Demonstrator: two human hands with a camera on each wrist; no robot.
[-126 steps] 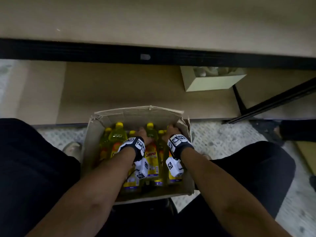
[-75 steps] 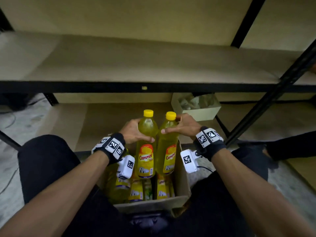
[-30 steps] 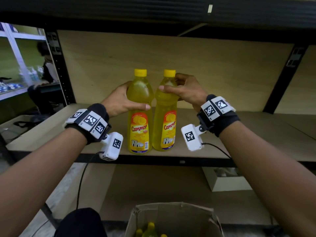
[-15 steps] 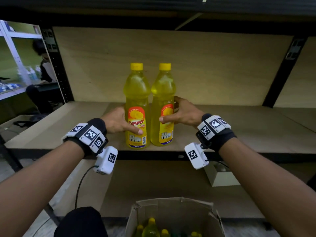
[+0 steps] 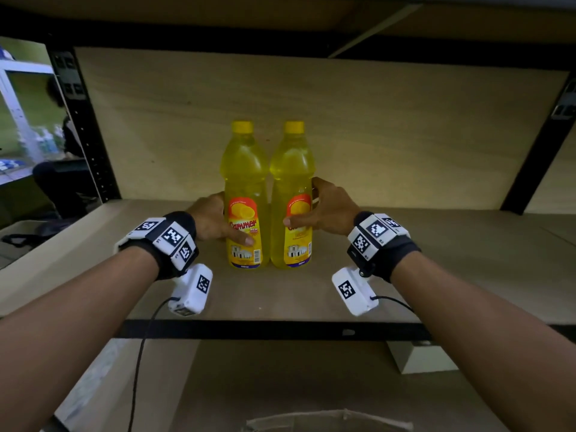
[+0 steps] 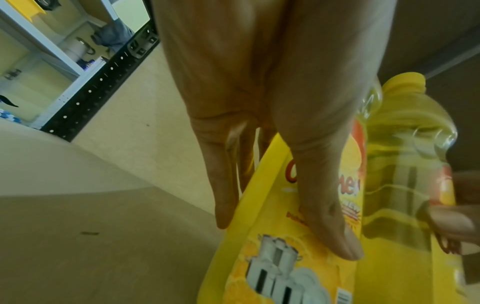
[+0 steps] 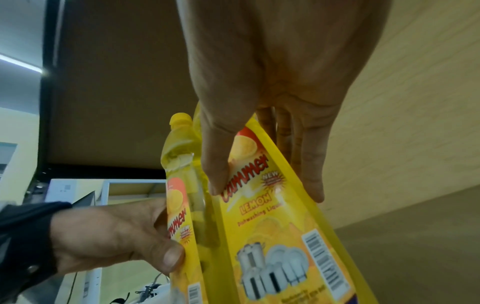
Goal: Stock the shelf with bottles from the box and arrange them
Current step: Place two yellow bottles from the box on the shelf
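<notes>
Two yellow dishwashing-liquid bottles stand upright side by side on the wooden shelf board (image 5: 311,294), well back from its front edge. My left hand (image 5: 215,221) grips the left bottle (image 5: 244,182) at label height, thumb across the front and fingers behind. In the same way my right hand (image 5: 327,210) grips the right bottle (image 5: 291,182). The left wrist view shows my thumb lying on the left bottle's (image 6: 280,257) label. From the right wrist, thumb and fingers straddle the right bottle (image 7: 280,236), with the left hand (image 7: 116,236) beside it.
The cardboard box's (image 5: 330,423) top edge shows at the bottom, below the shelf. A small white box (image 5: 417,358) sits on the lower shelf at right. Black uprights (image 5: 84,126) frame the bay, with another board overhead. A person sits at far left.
Both bottles have gone from the shelf's front edge to further back on the board. My hands have slid from the bottles' shoulders down to the labels.
</notes>
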